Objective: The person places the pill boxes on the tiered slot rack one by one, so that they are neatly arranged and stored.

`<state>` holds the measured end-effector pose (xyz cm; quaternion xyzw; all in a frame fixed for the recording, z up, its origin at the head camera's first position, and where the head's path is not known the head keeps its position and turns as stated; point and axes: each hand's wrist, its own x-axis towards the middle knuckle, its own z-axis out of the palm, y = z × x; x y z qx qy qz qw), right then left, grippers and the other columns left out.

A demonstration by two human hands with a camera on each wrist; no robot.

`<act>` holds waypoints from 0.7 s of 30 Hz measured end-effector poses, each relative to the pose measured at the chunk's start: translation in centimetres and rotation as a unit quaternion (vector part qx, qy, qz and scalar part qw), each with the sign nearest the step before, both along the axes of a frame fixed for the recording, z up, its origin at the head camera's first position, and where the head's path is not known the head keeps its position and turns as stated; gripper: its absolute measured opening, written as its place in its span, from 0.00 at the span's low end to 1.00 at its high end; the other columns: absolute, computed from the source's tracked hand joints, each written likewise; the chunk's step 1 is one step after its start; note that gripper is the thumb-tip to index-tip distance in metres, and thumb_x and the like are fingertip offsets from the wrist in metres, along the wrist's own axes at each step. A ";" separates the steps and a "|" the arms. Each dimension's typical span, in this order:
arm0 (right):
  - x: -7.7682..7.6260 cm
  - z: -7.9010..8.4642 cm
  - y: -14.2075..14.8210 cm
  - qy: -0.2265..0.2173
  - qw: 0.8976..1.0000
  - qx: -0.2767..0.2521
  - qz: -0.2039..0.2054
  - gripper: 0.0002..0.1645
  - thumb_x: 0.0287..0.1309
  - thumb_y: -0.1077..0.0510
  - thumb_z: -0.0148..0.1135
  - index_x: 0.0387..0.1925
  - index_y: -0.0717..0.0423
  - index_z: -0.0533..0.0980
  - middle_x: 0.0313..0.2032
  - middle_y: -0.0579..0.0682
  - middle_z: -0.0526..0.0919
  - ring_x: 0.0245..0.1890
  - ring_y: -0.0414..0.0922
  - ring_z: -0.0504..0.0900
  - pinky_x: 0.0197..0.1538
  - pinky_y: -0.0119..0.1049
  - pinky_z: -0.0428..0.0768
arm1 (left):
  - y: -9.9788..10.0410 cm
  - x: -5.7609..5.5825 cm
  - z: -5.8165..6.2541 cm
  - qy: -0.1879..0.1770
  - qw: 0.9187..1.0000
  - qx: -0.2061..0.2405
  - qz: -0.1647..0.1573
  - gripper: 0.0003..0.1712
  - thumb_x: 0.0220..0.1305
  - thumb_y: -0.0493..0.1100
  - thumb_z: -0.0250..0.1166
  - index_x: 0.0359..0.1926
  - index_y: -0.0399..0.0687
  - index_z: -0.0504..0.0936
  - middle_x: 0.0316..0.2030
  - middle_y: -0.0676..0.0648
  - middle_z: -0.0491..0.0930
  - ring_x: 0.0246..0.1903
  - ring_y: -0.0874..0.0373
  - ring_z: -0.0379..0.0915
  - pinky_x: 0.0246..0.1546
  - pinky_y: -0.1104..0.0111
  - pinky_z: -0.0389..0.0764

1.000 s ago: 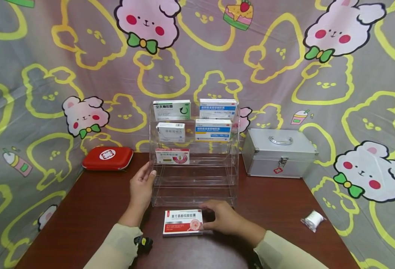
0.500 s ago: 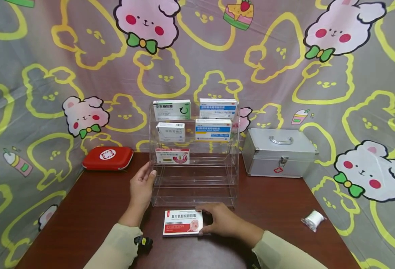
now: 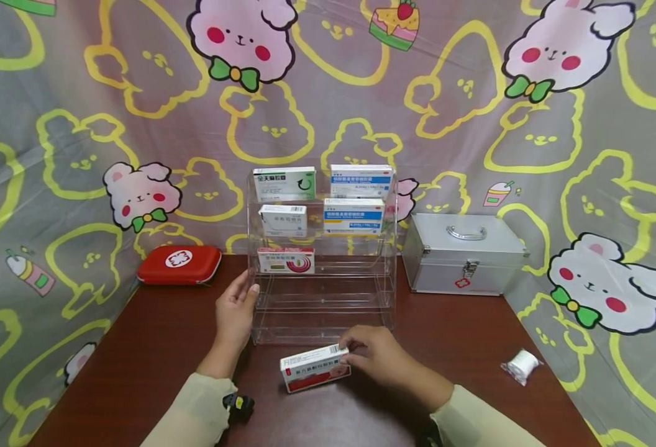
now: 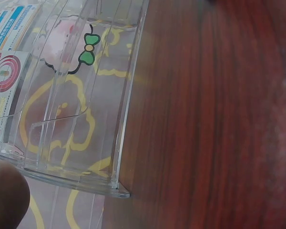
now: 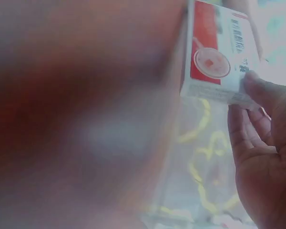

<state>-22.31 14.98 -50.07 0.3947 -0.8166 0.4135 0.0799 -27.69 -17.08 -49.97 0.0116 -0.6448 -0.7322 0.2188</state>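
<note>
My right hand pinches the right end of a white and red medicine box, thumb in front and fingers behind. The box is tilted up in front of a clear tiered display rack. The right wrist view shows the thumb on the printed face of the medicine box. With my left hand I grip the rack's left side edge; in the left wrist view only a blurred thumb shows. On the upper tiers stand a green-white box, a grey-white box, a pink-white box and blue-white boxes.
A red zip case lies at the back left of the brown table. To the rack's right stands a silver metal case. A plastic-wrapped white roll lies near the right edge. Patterned cloth surrounds the table.
My right hand has taken hold of the medicine box, which lay flat, and has tipped it up so its top side shows. My left hand has stayed on the rack.
</note>
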 end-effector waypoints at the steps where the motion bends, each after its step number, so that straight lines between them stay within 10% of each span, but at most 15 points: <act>1: -0.2 0.5 0.2 -0.016 1.000 -0.016 -0.010 0.12 0.52 0.62 0.77 0.38 0.51 0.83 0.40 0.46 0.88 0.38 0.35 0.86 0.42 0.28 0.87 | 0.0 0.0 0.0 0.000 1.000 0.000 0.000 0.27 0.71 0.33 0.63 0.69 0.40 0.74 0.68 0.43 0.75 0.71 0.53 0.67 0.58 0.82 0.76; 13: -6.1 11.9 3.7 -0.037 0.959 -0.224 -0.168 0.10 0.62 0.67 0.69 0.46 0.64 0.84 0.54 0.61 0.86 0.43 0.35 0.86 0.42 0.22 0.83 | -0.1 0.2 0.1 -0.007 1.000 0.003 -0.002 0.27 0.70 0.32 0.63 0.69 0.40 0.74 0.68 0.43 0.75 0.70 0.53 0.68 0.57 0.81 0.76; 21: -9.2 13.7 3.9 -0.007 0.951 -0.241 -0.191 0.11 0.64 0.64 0.68 0.47 0.64 0.84 0.55 0.61 0.85 0.44 0.34 0.85 0.43 0.20 0.81 | 0.0 0.1 0.2 0.002 1.000 -0.002 0.003 0.28 0.70 0.32 0.64 0.69 0.38 0.74 0.68 0.38 0.74 0.70 0.50 0.67 0.55 0.83 0.77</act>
